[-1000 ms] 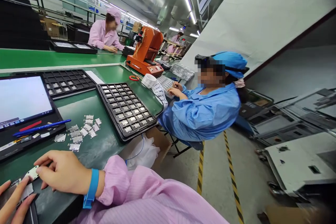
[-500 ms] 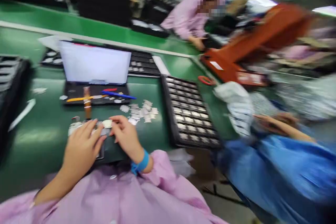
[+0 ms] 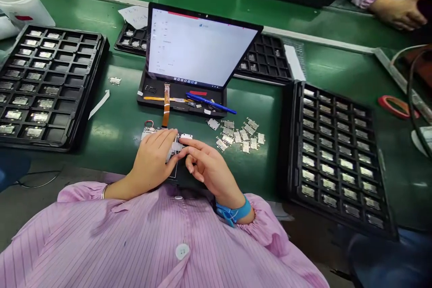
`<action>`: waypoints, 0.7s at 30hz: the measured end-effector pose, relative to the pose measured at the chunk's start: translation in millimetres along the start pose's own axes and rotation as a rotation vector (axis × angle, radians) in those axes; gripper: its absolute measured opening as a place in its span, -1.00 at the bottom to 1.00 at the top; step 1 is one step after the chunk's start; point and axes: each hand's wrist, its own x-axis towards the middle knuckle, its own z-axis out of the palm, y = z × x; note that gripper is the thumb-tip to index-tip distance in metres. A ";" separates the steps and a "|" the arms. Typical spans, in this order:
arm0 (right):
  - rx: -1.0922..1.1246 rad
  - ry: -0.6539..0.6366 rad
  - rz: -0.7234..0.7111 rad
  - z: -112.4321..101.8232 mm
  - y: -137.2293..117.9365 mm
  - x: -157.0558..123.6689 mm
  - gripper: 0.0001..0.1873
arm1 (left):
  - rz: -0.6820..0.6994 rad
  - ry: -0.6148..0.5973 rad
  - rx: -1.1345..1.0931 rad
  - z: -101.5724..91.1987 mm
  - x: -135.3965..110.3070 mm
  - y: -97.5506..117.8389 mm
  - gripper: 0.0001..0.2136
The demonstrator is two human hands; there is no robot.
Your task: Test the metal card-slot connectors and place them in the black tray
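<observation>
Centrally, left hand (image 3: 151, 155) and right hand (image 3: 209, 166), grip openness unclear, touch a device (image 3: 176, 146) on the cluttered green bench (image 3: 258, 103).

Single head-worn view, pitched forward and down at surface (image 3: 266, 99), left hand (image 3: 151, 155) and right hand (image 3: 212, 168) close below.

Dressed in pink smock (image 3: 145, 238) with fine dark vertical stripes, filling bottom of frame. Fastened with round white buttons (image 3: 182, 251), bottom centre. Gathered at ruffled cuffs (image 3: 266, 225). Banded on right with bright blue wrist strap (image 3: 236, 213), ringed on left with thin bracelet (image 3: 104, 191).
</observation>
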 end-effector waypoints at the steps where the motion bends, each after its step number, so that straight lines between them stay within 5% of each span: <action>1: 0.022 -0.004 0.010 -0.2 -1.4 -0.2 -0.57 | 0.003 0.003 -0.001 0.3 0.1 -0.3 -0.56; 16: -0.007 -0.094 0.024 -5.4 -4.5 -2.3 -0.61 | 0.000 0.009 -0.025 0.8 1.6 0.8 -0.61; 18: -0.232 -0.085 -0.083 -6.8 -1.7 0.2 -0.62 | -0.002 0.008 -0.026 0.4 1.9 0.6 -0.60; 21: -0.776 0.187 -0.485 -8.9 4.8 7.5 -0.68 | -0.006 -0.008 -0.033 -0.8 1.8 -0.1 -0.56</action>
